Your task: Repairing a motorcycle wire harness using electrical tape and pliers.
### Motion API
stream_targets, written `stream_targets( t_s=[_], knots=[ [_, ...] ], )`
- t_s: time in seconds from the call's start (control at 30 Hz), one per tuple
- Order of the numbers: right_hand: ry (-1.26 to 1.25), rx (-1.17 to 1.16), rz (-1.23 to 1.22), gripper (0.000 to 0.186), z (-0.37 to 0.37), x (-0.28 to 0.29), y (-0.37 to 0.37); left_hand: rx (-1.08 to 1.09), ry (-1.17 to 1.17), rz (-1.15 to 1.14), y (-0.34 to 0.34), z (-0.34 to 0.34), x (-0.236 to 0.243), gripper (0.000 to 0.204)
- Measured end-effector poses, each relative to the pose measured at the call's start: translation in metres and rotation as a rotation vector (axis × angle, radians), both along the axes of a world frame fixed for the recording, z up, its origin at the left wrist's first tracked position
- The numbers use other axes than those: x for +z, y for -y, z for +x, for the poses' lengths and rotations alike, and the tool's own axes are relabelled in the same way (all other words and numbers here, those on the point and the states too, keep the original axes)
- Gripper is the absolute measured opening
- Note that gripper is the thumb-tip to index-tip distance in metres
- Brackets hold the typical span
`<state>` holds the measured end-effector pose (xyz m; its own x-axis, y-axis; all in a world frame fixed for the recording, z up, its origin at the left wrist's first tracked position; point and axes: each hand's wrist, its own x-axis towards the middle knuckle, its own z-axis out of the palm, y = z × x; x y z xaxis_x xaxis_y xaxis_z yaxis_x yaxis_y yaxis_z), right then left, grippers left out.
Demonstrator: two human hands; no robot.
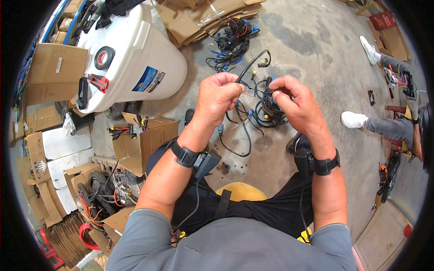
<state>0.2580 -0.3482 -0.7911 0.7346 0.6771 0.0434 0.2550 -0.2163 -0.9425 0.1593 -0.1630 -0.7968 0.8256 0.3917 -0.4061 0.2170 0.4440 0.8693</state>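
My left hand (221, 95) is closed in a pinch on a black cable (253, 62), whose upper part arches away to the right. Thin pinkish-red wire ends (248, 94) stick out by its fingertips. Just to the right, my right hand (289, 100) has its fingers curled, with thumb and index tips a little apart; I see nothing held between them. Beneath both hands, a coil of black cables (271, 113) with blue and yellow connectors lies on the concrete floor, partly hidden by the right hand. A loop of cable (247, 151) hangs or lies below the left hand.
A white tub (167, 63) at left carries black tape (104, 58) and a red-and-black tool (97, 83). Another cable pile (233, 43) lies ahead, near flattened cardboard (181, 20). An open carton (151, 140) stands by my left knee. Another person's legs (389, 128) extend in from the right.
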Motion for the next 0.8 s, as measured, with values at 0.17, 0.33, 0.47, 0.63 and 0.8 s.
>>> stream_targets(
  t_s=[0.17,0.33,0.47,0.63,0.8],
  knots=[
    [0.123,-0.034,0.154,0.013,-0.004,0.006,-0.01,-0.029,0.016,-0.026,0.003,-0.001,-0.002,0.007],
    [0.408,0.084,0.137,0.014,-0.012,-0.002,-0.02,-0.069,0.02,-0.054,0.011,-0.001,-0.006,0.006],
    [0.335,0.097,0.096,0.012,-0.015,-0.002,-0.021,-0.091,0.037,-0.066,0.011,-0.002,-0.009,0.004],
    [0.418,0.131,0.084,0.009,-0.011,-0.012,-0.02,-0.104,0.04,-0.081,0.01,-0.002,-0.01,0.005],
    [0.338,0.129,-0.006,0.011,-0.008,-0.003,-0.014,-0.1,0.062,-0.126,0.008,-0.001,-0.01,0.008]
  ],
)
